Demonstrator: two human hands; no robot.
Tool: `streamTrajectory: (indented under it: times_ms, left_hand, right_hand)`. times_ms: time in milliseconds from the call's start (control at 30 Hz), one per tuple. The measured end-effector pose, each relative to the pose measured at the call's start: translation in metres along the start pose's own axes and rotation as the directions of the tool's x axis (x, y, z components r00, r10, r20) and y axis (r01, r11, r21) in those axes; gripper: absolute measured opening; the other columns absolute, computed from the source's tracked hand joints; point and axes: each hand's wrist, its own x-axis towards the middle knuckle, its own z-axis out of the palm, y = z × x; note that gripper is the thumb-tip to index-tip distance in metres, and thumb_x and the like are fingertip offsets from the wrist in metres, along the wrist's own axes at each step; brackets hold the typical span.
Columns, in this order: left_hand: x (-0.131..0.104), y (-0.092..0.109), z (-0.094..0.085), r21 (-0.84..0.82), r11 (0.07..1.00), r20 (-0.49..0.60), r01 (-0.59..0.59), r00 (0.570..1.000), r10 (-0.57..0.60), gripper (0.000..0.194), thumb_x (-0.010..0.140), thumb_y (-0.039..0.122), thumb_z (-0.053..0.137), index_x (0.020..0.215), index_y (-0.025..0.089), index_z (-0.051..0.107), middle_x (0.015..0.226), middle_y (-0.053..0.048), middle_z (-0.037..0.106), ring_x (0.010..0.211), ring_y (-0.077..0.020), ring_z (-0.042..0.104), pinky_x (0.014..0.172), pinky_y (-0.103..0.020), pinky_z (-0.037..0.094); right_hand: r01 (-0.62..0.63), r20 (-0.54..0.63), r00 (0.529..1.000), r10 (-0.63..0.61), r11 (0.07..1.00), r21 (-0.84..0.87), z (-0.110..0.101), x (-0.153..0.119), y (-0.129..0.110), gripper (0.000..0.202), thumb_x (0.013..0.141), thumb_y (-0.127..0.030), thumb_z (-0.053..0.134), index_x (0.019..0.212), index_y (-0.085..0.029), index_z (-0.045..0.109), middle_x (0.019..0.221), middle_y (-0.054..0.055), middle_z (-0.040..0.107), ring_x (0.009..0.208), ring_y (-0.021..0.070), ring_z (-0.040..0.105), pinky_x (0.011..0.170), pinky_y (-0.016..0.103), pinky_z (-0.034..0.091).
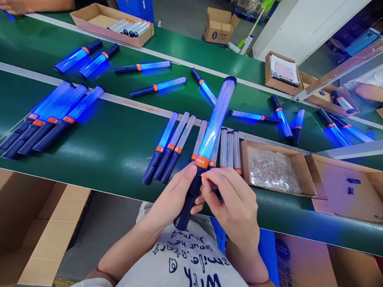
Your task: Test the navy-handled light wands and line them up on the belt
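A light stick (218, 115) with a glowing blue tube, an orange band and a dark handle is held upright, tilted to the right. My left hand (176, 191) is wrapped round its dark handle, thumb just below the orange band. My right hand (229, 195) is at the other side of the handle, thumb and index finger pinched together against it near the band; whatever may be between those fingertips is too small to make out. Behind the held stick, several more sticks lie side by side, one of them lit (167, 133) and others unlit (182, 141).
Several lit sticks (80, 104) lie at the left; more are scattered on the green belt (119, 99) beyond the rail. A box of clear small pieces (271, 169) is at the right, beside a carton with dark parts (332, 175). Another person's arm (44, 6) shows top left.
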Motion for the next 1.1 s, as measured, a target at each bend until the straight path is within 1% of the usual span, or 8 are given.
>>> streamTrajectory:
  times_ms: [167,300,367,500,600,833,933,1100]
  left_hand:
    - [0.0000,-0.0035,0.0013,-0.006,1.000,-0.110,-0.002,0.994,0.002,0.039,0.107,0.054,0.056,0.090,0.019,0.055,0.065,0.004,0.050,0.050,-0.0065,0.043,0.046,-0.014,0.039]
    - [0.0016,-0.0063,0.0002,-0.021,1.000,-0.126,0.005,0.992,-0.008,0.039,0.106,0.053,0.057,0.089,0.019,0.055,0.063,0.004,0.049,0.051,-0.0069,0.043,0.046,-0.014,0.039]
    - [0.0031,-0.0075,-0.0015,-0.039,0.999,-0.111,0.001,0.994,-0.005,0.040,0.107,0.054,0.056,0.089,0.018,0.056,0.064,0.004,0.049,0.051,-0.0069,0.042,0.046,-0.015,0.038]
    - [0.0059,-0.0086,-0.0047,-0.104,0.994,-0.063,-0.014,0.998,0.007,0.041,0.107,0.054,0.055,0.088,0.017,0.056,0.072,0.002,0.050,0.056,-0.0077,0.042,0.044,-0.016,0.037]
    - [0.0070,-0.0089,-0.0052,-0.112,0.994,-0.039,-0.010,0.999,0.006,0.042,0.108,0.053,0.054,0.087,0.017,0.057,0.073,0.001,0.049,0.058,-0.0078,0.043,0.045,-0.016,0.038]
    - [0.0059,-0.0097,-0.0014,-0.115,0.993,-0.110,-0.017,0.994,0.004,0.042,0.098,0.055,0.072,0.086,0.016,0.061,0.067,0.003,0.053,0.054,-0.0076,0.047,0.042,-0.015,0.043]
    - [0.0048,-0.0085,-0.0001,-0.113,0.994,-0.105,-0.010,0.995,-0.002,0.042,0.098,0.054,0.072,0.083,0.017,0.059,0.065,0.004,0.053,0.053,-0.0072,0.047,0.042,-0.014,0.043]
    - [0.0050,-0.0082,0.0000,-0.110,0.994,-0.122,-0.015,0.993,0.001,0.041,0.098,0.053,0.072,0.084,0.017,0.058,0.065,0.004,0.051,0.054,-0.0070,0.046,0.042,-0.013,0.043]
  right_hand:
    - [0.054,-0.006,0.998,-0.055,0.993,-0.105,0.0030,-0.0047,0.0004,0.020,0.098,-0.004,0.069,0.116,-0.010,0.064,0.107,0.009,0.071,0.103,0.0189,0.067,0.100,0.036,0.057]
    - [0.070,-0.008,0.997,-0.071,0.988,-0.135,0.0050,-0.0069,0.0007,0.021,0.097,-0.004,0.070,0.117,-0.008,0.065,0.106,0.010,0.072,0.102,0.0200,0.068,0.099,0.038,0.058]
    - [0.053,-0.022,0.998,-0.055,0.995,-0.089,0.0052,-0.0071,0.0022,0.021,0.096,-0.003,0.071,0.116,-0.008,0.067,0.104,0.009,0.071,0.100,0.0187,0.068,0.097,0.037,0.059]
    - [-0.049,-0.089,0.994,0.056,0.995,0.090,0.0039,-0.0070,0.0048,0.027,0.096,0.001,0.070,0.119,-0.014,0.070,0.106,0.004,0.073,0.099,0.0130,0.069,0.094,0.031,0.059]
    - [-0.090,-0.123,0.987,0.108,0.986,0.143,0.0034,-0.0067,0.0047,0.027,0.096,0.001,0.071,0.117,-0.016,0.070,0.105,0.002,0.073,0.098,0.0112,0.069,0.091,0.028,0.059]
    - [-0.085,-0.040,0.995,0.090,0.990,0.109,0.0073,-0.0043,0.0063,0.014,0.100,-0.004,0.066,0.108,-0.015,0.064,0.099,0.003,0.067,0.090,0.0106,0.061,0.086,0.027,0.055]
    - [-0.050,-0.032,0.998,0.053,0.995,0.087,0.0084,-0.0051,0.0068,0.015,0.100,-0.003,0.064,0.108,-0.015,0.062,0.098,0.004,0.067,0.090,0.0129,0.060,0.085,0.029,0.054]
    - [-0.027,-0.022,0.999,0.029,0.997,0.075,0.0100,-0.0100,0.0084,0.017,0.100,-0.002,0.064,0.111,-0.014,0.061,0.102,0.007,0.068,0.097,0.0157,0.063,0.091,0.033,0.055]
